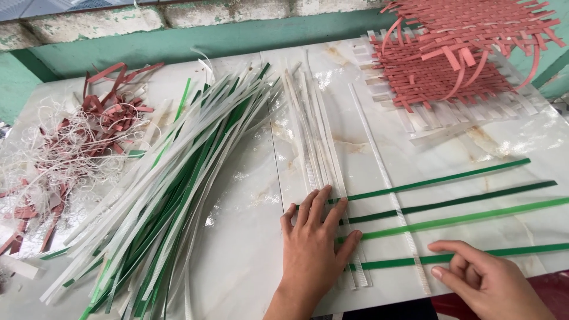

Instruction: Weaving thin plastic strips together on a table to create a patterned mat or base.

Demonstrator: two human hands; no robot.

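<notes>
Pressing flat on the marble table (249, 237), the left hand (314, 237) spreads its fingers over the near ends of four green strips (450, 220) and some white strips (314, 136); its grip is released, palm down. Right of that hand, the right hand (486, 278) touches the nearest green strip with loosely curled fingers, grasping nothing. One white strip (385, 178) crosses the green ones. Left of the left hand lies a mixed strip pile (172, 178); beyond it, a red woven mat (450, 65).
</notes>
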